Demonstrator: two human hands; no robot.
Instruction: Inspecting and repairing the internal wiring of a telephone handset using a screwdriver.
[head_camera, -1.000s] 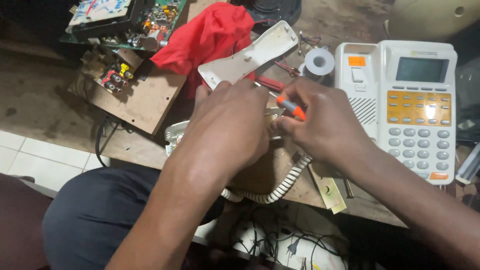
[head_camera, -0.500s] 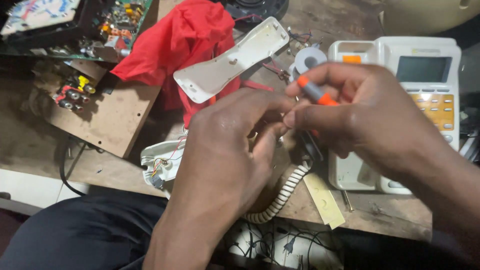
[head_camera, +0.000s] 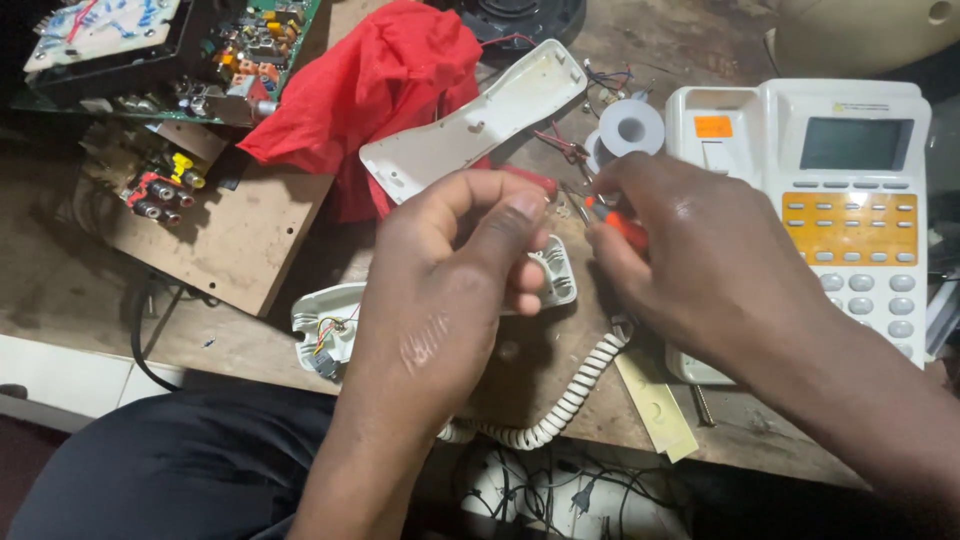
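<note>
Left hand (head_camera: 450, 270) fingers pinching the opened handset half (head_camera: 345, 320), right hand (head_camera: 700, 260) gripping an orange-handled tool (head_camera: 622, 225); a slip could tear its thin wires (head_camera: 330, 330).

Opened white handset half (head_camera: 330, 325) lies flat, wires exposed, coiled cord (head_camera: 570, 395) attached.

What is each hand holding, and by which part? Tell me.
The right hand grips an orange-handled tool by its handle. The left hand hovers over the opened handset half; whether its fingers pinch anything cannot be told.
</note>
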